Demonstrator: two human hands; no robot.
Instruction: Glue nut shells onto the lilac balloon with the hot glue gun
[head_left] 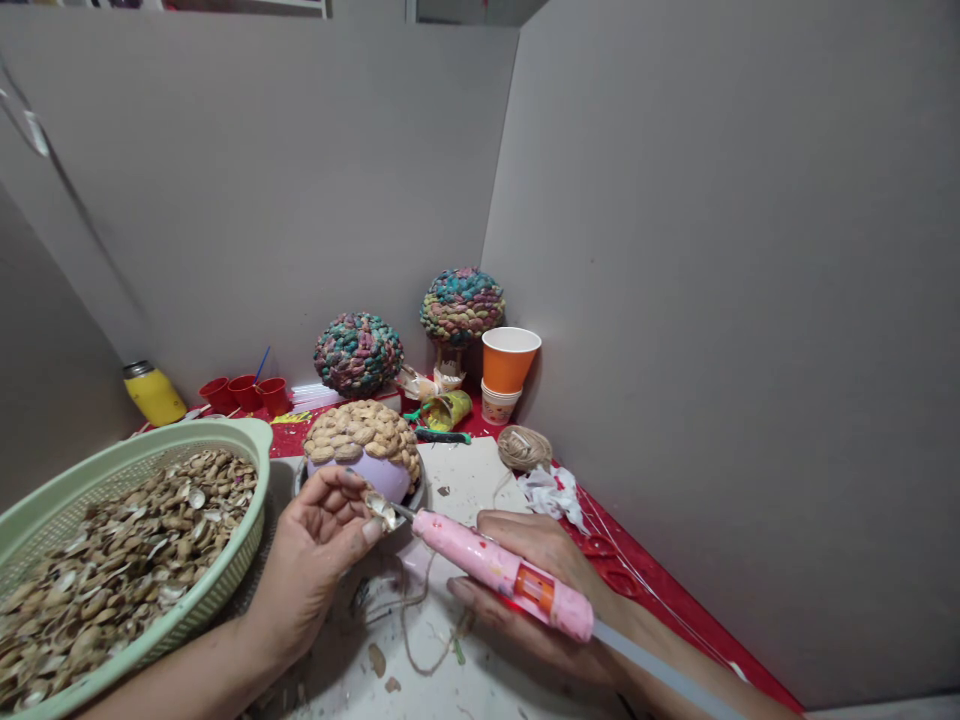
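Left of the left fingers, a pale green perforated plastic basket is filled with loose brown nut shells. Beyond it, a yellow bottle is leaned, and three small red cups are set in a row farther out from the fingers. By the left hand, a pale, hollow half shell is pinched between thumb and fingertips. Just beyond those fingertips, a lilac ball is placed — its upper part covered with tan peanut shells. The slim metal nozzle of a pink hot-glue gun is pointed at the half shell — whether the two touch cannot be told for certain. The gun's body is gripped by the curled fingers of the right hand. Beyond these fingers, a ball of brown twine is seen near crumpled white tissue.
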